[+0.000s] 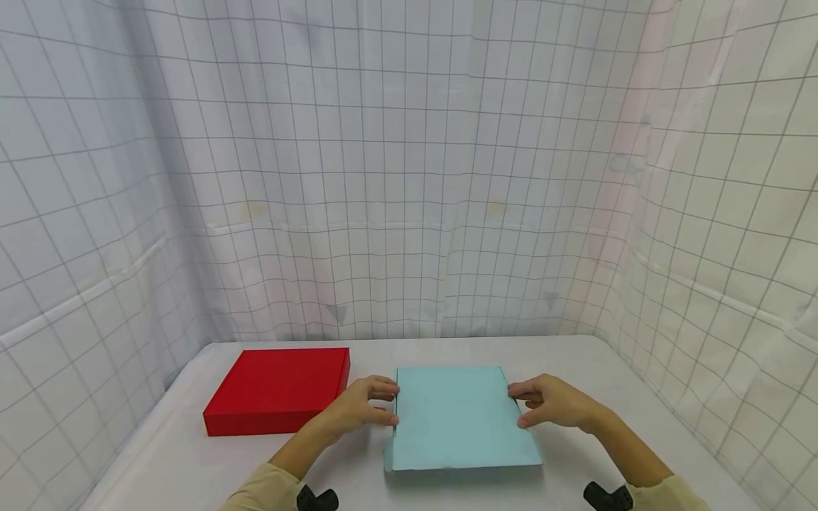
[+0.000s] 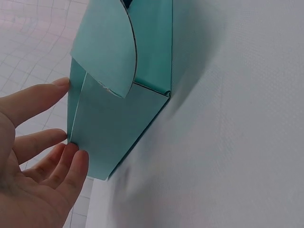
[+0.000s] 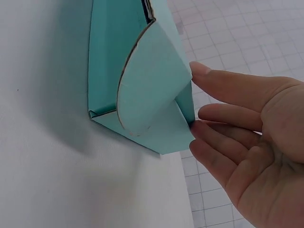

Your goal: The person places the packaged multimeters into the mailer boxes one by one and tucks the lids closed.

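Observation:
A light turquoise cardboard box [image 1: 461, 419] lies on the white table in front of me, its lid lowered over it. Rounded side flaps show at its near corners: one flap [image 2: 107, 52] in the left wrist view, another flap [image 3: 149, 80] in the right wrist view, both outside the walls. My left hand [image 1: 366, 404] touches the lid's left edge with thumb and fingertips. At the right edge, my right hand [image 1: 556, 403] does the same with thumb and fingers loosely extended. The box's inside is mostly hidden under the lid.
A flat red box [image 1: 275, 390] rests on the table to the left, just beyond my left forearm. White curtains [image 1: 409, 177] with a grid pattern surround the white table [image 1: 549, 348] at the back and sides.

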A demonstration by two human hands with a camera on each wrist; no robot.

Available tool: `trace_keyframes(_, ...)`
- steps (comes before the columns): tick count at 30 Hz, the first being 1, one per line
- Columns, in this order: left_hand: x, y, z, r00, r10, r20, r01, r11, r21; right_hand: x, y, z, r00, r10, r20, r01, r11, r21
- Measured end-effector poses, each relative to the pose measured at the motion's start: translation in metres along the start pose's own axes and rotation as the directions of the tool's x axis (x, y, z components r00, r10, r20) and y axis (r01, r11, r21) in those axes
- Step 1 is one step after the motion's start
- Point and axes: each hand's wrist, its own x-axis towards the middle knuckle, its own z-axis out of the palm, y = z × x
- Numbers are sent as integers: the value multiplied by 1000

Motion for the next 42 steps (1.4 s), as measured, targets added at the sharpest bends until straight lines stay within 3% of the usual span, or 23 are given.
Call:
trace_keyframes(8, -3, 0, 6, 999, 24, -27, -24, 1000, 15, 2, -7, 8, 1000, -12, 4, 13, 987, -160)
trace_keyframes(13, -5, 2, 11, 999, 22, -34, -21, 999, 43, 3, -13, 14, 1000, -12, 9, 14, 955, -297)
trace_keyframes(21, -11, 10, 15, 994, -80, -81, 86, 994, 73, 8, -25, 19, 1000, 5, -1, -5, 905, -425)
trace_keyframes(28, -10, 13, 13, 983, -132, -130, 143, 986, 83, 20, -40, 18, 997, -34, 76, 71, 822, -565)
trace_keyframes(33, -11, 11, 16, 980, -144, -141, 156, 985, 79, 31, -41, 28, 986, -55, 159, 133, 835, -534)
trace_keyframes(42, -18, 12, 25, 965, -176, -193, 203, 971, 127, 33, -36, 38, 982, -22, 187, 108, 878, -466)
